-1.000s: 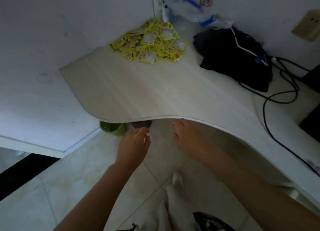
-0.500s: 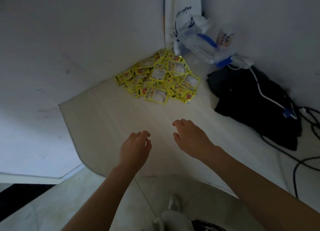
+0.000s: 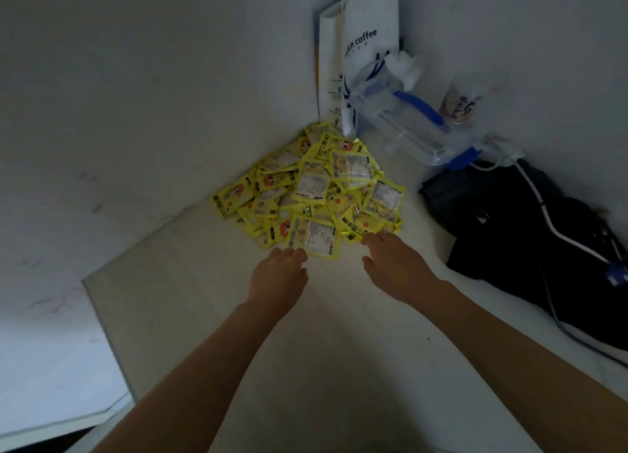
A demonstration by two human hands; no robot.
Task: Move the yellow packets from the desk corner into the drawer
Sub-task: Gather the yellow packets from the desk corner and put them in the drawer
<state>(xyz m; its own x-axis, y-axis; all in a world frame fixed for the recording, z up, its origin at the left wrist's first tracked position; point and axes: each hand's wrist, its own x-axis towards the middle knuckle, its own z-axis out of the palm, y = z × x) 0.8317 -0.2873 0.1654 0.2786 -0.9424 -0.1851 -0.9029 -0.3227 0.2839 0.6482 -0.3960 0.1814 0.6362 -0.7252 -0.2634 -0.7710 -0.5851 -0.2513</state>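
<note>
Yellow packets are all I care about, and from what I can see the job has barely begun: none has left the desk. Nearest me, both forearms reach out over the pale desktop. My left hand is loosely curled and empty, its fingertips at the near edge of the closest packet. My right hand is flatter, fingers spread, also holding nothing, its tips touching the near right fringe of the heap. Beyond them the packets lie in one overlapping pile, tucked into the corner where the two walls meet. Behind it stands a white paper bag. No drawer shows, so every packet remains to be carried.
</note>
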